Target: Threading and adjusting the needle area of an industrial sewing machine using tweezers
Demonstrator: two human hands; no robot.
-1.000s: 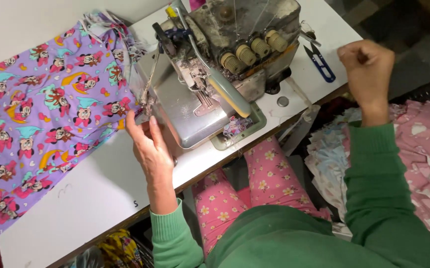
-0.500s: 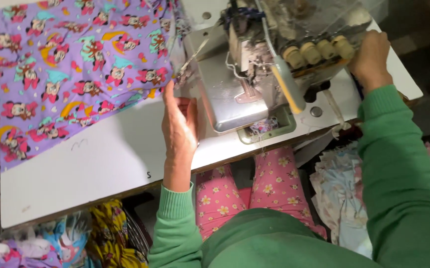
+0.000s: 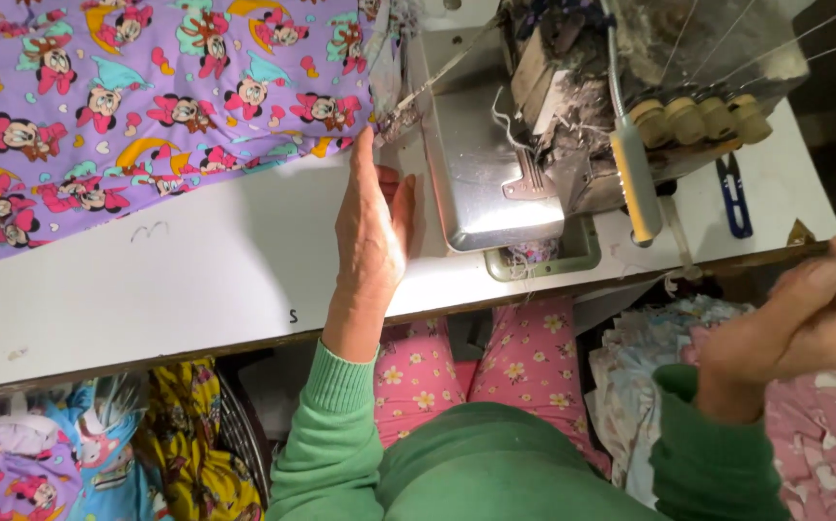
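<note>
Nearest, right hand curled loosely, grasp unclear, below the sewing machine. Left hand lay open, flat on the counter, fingertips touching purple printed fabric left of it: soft, light, best pinched at the edge.

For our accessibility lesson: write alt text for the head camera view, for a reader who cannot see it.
A person's left hand lies flat on a white table, fingertips at the edge of purple cartoon-print fabric beside a metal sewing machine. The right hand hangs off the table's right end.

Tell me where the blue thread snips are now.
In the head view the blue thread snips lie on the white table, at its right end, just right of the sewing machine.
</note>
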